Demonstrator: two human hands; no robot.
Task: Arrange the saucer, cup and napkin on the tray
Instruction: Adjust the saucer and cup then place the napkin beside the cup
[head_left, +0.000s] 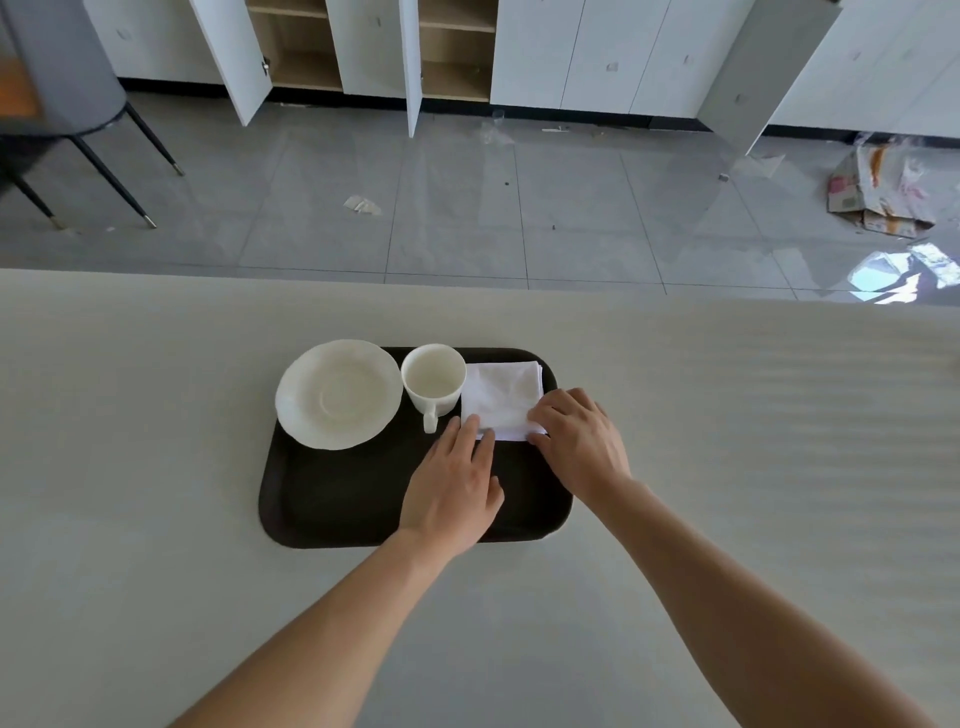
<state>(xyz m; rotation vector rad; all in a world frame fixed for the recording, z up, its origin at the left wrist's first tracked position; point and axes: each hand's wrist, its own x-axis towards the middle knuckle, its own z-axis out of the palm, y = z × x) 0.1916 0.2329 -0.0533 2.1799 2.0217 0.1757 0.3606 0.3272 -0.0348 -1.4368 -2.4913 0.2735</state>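
A dark brown tray (343, 499) lies on the pale table. On its far left stands a white saucer (338, 394), overhanging the tray's rim. A white cup (434, 379) sits upright beside it, handle towards me. At the tray's far right lies a folded white napkin (501, 395). My left hand (454, 483) rests flat with its fingertips on the napkin's near left corner. My right hand (579, 439) presses on the napkin's near right corner, fingers curled over the edge.
The pale table (156, 415) stretches wide on all sides of the tray. Beyond its far edge are grey floor tiles, white cupboards with open doors, a chair at the left and crumpled cardboard at the right.
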